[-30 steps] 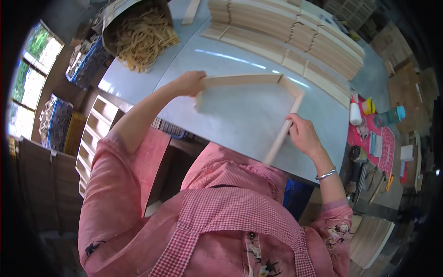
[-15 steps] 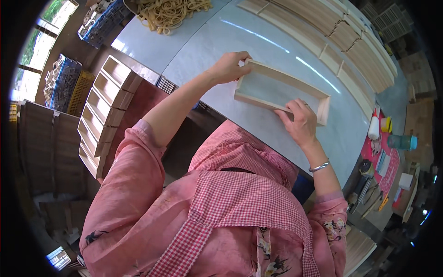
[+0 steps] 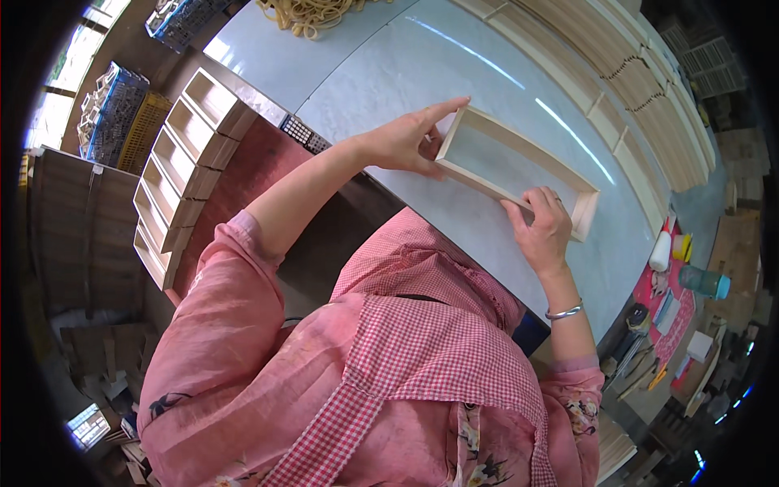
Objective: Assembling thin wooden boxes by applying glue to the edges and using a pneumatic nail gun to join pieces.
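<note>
A long, narrow pale wooden frame [image 3: 519, 150] rests on the grey tabletop, whose surface shows through its middle. My left hand [image 3: 410, 140] spans the frame's left short end, index finger at the far corner and thumb at the near one, with a gap between palm and wood. Near the right end, my right hand [image 3: 542, 227] pinches the near long side, thumb against the outer face and fingers over the top edge.
Long wooden strips [image 3: 641, 89] line the table's far right side. Rubber bands [image 3: 312, 16] lie piled at the far left. Several stacked wooden frames [image 3: 174, 166] stand left of the table. A white bottle [image 3: 661, 250] and a teal bottle [image 3: 704, 282] are at the right.
My left hand has gone from gripping the left end board to spreading across its two corners. My right hand keeps its hold. The view has shifted slightly.
</note>
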### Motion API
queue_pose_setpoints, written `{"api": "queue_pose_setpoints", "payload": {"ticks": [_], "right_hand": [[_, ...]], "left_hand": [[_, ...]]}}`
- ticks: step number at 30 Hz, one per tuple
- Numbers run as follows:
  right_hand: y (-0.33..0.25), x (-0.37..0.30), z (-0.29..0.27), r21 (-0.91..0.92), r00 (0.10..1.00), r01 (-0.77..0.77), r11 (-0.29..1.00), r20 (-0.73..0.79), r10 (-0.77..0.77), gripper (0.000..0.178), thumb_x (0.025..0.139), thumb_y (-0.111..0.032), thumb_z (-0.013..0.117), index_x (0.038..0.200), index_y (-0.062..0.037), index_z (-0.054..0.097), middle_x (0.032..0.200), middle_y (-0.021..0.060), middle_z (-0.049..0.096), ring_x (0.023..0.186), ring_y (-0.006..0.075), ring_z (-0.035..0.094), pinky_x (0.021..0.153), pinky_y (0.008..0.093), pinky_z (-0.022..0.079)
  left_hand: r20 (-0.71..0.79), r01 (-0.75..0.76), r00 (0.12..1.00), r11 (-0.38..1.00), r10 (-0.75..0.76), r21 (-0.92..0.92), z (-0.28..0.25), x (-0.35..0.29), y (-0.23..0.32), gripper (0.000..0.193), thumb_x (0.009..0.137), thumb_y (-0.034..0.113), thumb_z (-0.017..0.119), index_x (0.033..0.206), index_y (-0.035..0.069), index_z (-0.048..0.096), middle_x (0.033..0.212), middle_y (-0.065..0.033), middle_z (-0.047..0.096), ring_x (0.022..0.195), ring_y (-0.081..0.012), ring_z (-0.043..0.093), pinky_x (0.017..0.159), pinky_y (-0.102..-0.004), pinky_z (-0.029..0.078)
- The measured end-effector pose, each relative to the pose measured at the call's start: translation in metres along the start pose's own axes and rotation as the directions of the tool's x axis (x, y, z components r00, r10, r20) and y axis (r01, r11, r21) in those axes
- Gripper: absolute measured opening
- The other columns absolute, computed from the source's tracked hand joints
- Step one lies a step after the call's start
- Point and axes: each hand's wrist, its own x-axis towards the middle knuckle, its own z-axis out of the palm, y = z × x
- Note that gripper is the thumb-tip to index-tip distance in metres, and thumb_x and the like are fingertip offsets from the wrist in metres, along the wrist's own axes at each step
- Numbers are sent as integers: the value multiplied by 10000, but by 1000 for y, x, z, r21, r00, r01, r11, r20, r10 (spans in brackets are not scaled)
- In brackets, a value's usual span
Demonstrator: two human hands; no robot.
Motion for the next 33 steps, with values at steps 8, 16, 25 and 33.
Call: {"api": "queue_pose_setpoints", "payload": {"ticks": [8,16,25,33], "right_hand": [[-58,52,23,204,955,289,935,7,-296,467,812,-7,681,1270,-91,654,978,41,589,804,239,569,777,333,493],[-55,56,38,236,922,339,911,107,-371,502,811,29,606,1298,-81,645,996,59,582,816,248,557,785,337,506],[-56,97,20,315,908,321,893,165,-385,409,808,45,647,1208,-29,684,988,83,591,752,244,562,739,344,523],[-46,365,128,129,881,439,889,-255,-399,94,836,-70,668,922,-33,661,966,114,595,773,309,581,704,403,494]], "left_hand": [[-40,-69,997,997,70,28,1,4,3,1053,720,35,833,1592,194,264,1150,-116,612,807,-204,617,705,-313,556],[-87,-204,975,978,207,42,8,4,-5,1017,704,15,803,1567,82,270,1430,-187,467,804,-247,630,703,-343,556],[-82,-251,963,966,256,65,11,8,-21,1013,704,22,772,1568,50,243,1505,-220,391,848,-323,649,734,-382,551],[-23,-163,986,987,163,-6,4,6,-4,1009,712,24,749,1574,78,229,1556,-221,328,967,-384,638,814,-425,535]]}}
